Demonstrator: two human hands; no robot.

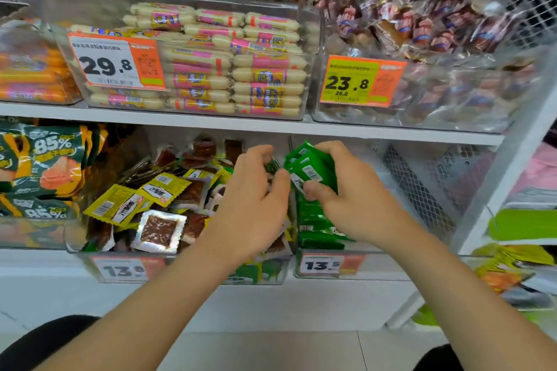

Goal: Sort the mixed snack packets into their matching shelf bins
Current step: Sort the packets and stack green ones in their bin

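My right hand (349,202) grips a small bunch of green packets (310,166) above the right clear bin (325,268) on the lower shelf, which holds a stack of green packets (316,220). My left hand (256,199) reaches over the middle clear bin (126,271), its fingers curled at the edge of the held green bunch; a dark green packet shows behind those fingers. That middle bin holds mixed yellow packets (132,202), clear packets of brown snack (159,232) and some green ones near its front.
The upper shelf carries clear bins of pale sausages (241,69), orange sausages (30,75) and dark wrapped snacks (422,33). Green-and-orange bags (45,166) fill the lower left. A white mesh panel (422,190) and the shelf post (512,159) close the right side.
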